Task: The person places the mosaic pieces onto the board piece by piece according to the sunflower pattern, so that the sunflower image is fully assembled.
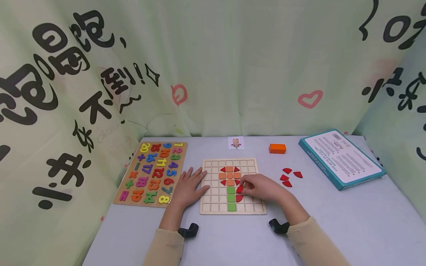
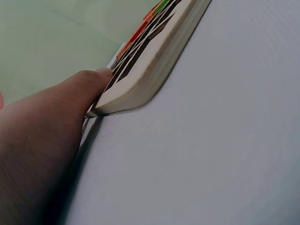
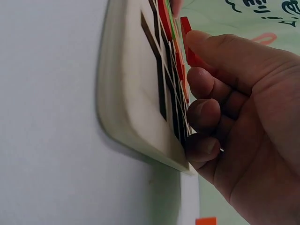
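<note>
A wooden grid board [image 1: 213,208] lies in the middle of the table. My left hand [image 1: 187,187] rests at its left edge, fingers spread and straight; in the left wrist view the thumb [image 2: 89,86] touches the board's rim. Over the right half, my right hand [image 1: 261,187] pinches a red curved-edge piece [image 3: 185,35] between thumb and finger, its other fingers curled near the board. Set in the grid are a column of green squares [image 1: 231,198], orange squares [image 1: 229,169] around an orange circle, several red pieces among them, and another red piece [image 1: 239,198] beside the green column.
Several loose red pieces [image 1: 287,183] lie right of the board. Behind them are an orange block [image 1: 277,149] and a teal-edged box [image 1: 342,159]. A number board [image 1: 151,173] lies at left, partly under the left hand. A small pattern card [image 1: 236,143] lies at the back.
</note>
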`<state>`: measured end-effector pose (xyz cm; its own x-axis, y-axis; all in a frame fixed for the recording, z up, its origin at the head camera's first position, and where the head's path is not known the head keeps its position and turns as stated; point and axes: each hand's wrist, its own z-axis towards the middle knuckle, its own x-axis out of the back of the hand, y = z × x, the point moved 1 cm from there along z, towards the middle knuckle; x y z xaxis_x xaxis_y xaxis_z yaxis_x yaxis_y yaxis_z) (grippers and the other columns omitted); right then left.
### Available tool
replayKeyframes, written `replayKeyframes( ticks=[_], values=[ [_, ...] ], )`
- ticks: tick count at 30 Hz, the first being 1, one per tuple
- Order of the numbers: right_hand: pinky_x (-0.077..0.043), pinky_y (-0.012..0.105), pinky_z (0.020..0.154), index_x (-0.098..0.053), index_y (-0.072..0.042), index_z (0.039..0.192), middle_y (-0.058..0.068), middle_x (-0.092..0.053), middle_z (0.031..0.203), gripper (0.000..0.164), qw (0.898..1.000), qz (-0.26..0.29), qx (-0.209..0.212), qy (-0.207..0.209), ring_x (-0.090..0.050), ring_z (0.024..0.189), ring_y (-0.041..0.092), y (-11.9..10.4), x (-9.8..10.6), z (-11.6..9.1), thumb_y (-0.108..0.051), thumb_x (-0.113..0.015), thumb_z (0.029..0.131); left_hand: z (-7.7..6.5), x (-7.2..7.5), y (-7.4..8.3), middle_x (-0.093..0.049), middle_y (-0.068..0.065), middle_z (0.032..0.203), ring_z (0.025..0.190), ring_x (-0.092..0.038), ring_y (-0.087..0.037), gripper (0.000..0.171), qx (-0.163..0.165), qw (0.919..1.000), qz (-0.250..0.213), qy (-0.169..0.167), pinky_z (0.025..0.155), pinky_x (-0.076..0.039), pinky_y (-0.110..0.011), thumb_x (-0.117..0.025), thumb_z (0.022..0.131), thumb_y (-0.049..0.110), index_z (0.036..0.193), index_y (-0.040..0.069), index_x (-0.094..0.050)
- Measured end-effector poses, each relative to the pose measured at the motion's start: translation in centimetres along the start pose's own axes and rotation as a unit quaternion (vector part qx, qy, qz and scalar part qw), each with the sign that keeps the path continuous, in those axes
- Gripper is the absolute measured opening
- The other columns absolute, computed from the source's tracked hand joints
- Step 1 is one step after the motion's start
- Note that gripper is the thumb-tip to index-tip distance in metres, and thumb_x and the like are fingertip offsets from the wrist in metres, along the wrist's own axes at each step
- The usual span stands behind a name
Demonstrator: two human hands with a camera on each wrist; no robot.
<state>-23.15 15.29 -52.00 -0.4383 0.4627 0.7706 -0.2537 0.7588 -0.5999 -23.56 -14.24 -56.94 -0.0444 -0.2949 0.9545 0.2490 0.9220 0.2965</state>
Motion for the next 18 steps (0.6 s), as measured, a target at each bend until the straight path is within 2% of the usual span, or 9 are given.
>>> replayKeyframes(
  ticks=[10, 18],
  values=[
    [-0.045, 0.026, 0.063, -0.066, -0.026, 0.101, -0.006, -0.056, 0.070, 0.017, 1.000, -0.016, -0.003, 0.002, -0.054, 0.070, 0.010, 0.09, -0.58, 0.28, -0.028, -0.075, 0.087, 0.01, -0.06, -0.03, -0.034, 0.009, 0.160, 0.154, -0.019, -0.026, 0.068, -0.002, 1.0000, 0.003, 0.003, 0.126, -0.013, -0.051, -0.051, 0.092, 0.065, 0.151, 0.034, -0.040],
    [-0.045, 0.028, 0.064, -0.066, -0.027, 0.102, -0.005, -0.056, 0.072, 0.017, 1.000, -0.008, -0.015, 0.001, -0.054, 0.072, 0.012, 0.01, -0.62, 0.28, -0.027, -0.075, 0.087, 0.02, -0.12, -0.04, -0.034, 0.009, 0.160, 0.154, -0.019, -0.026, 0.067, 0.000, 1.0000, 0.001, 0.006, 0.126, -0.013, -0.050, -0.051, 0.092, 0.065, 0.151, 0.034, -0.040]
  ],
)
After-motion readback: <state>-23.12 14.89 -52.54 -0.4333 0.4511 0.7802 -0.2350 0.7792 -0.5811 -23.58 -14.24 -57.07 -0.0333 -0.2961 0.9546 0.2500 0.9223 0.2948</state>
